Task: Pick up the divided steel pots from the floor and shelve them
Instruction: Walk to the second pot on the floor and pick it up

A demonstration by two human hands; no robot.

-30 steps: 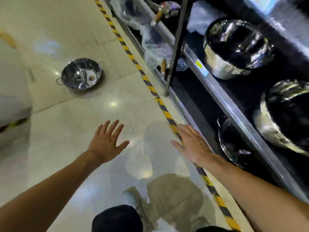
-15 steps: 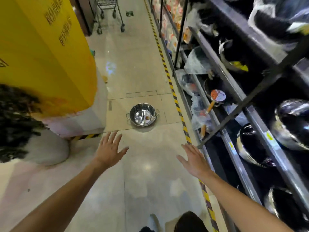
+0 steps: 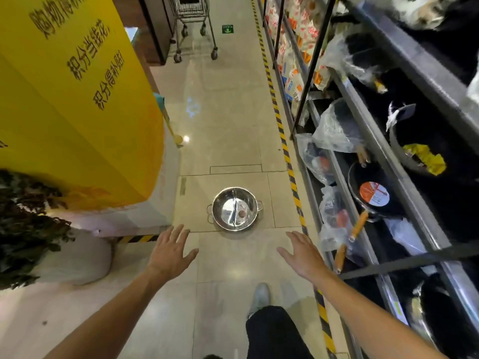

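Divided steel pot [image 3: 234,209] ahead of both grips, well apart: rigid, slick, light; take its side handles. Left hand [image 3: 169,251], right hand [image 3: 303,255] spread wide, empty.

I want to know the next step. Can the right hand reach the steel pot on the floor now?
Probably not yet. The right hand is open and empty, short of the pot, which sits further ahead on the floor. Nothing lies between them, so a step forward and a bend should do it.

A divided pot [image 3: 234,209] sits on the floor [image 3: 228,130] ahead, between shelves [image 3: 404,161] at right and a pillar [image 3: 77,99] at left.
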